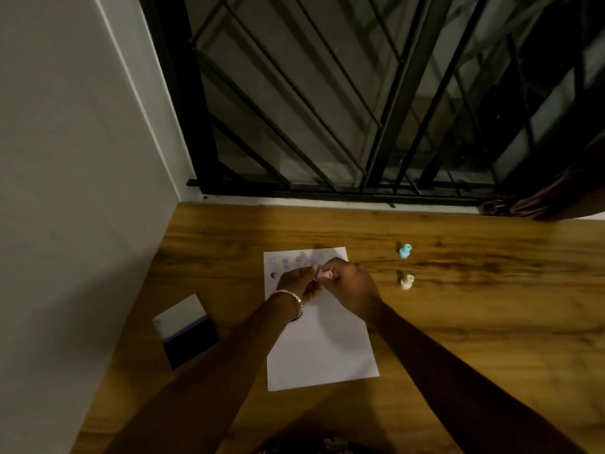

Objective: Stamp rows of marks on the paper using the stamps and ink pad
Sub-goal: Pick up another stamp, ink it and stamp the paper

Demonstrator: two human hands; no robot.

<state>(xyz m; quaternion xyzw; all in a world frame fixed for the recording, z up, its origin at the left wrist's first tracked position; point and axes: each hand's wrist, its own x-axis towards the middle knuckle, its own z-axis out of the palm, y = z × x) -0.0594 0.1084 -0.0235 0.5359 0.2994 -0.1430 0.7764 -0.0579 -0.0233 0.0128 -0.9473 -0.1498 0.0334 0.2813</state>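
Observation:
A white sheet of paper point(322, 348) lies on the wooden table point(474, 306), with a row of bluish marks near its far edge and one more mark below them at the left. Both hands meet above the upper part of the sheet. My right hand point(352, 286) pinches a small pink stamp point(324, 274), and the fingers of my left hand point(296, 283), which wears a bracelet, touch the same stamp. The open ink pad point(190, 335), dark with a white lid, sits to the left of the paper.
A teal stamp point(405, 250) and a cream stamp point(406, 281) stand on the table to the right of the paper. A white wall runs along the left side. A barred dark window and a curtain stand beyond the far edge.

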